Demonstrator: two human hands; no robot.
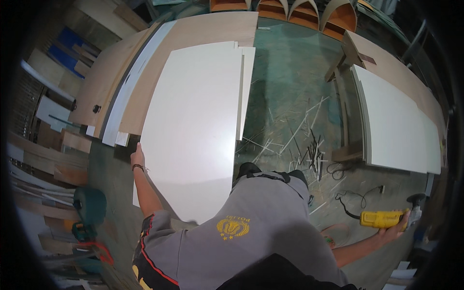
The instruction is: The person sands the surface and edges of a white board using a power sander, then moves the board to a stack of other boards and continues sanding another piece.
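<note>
A large white panel (198, 111) with a curved outer edge lies on the workbench before me, its near end reaching close to my body. My left hand (137, 157) is closed on the panel's left edge; most of the fingers are hidden beneath it. Off to the right, away from the panels, my right hand (394, 225) grips a yellow angle grinder (377, 219) near its grey head. A dark round disc (415, 198) shows at the tool's end, and a black cord (345, 208) trails from its back. Another white strip (248, 92) sticks out along the panel's right side.
Brown boards (212, 31) lie under and beyond the panel. On the right, more white panels (391, 121) rest on a wooden stand (343, 67). Thin offcuts (309, 140) litter the green floor (285, 67) between. Orange-lined arched boxes (304, 17) stand at the back; stacked boards (36, 159) line the left.
</note>
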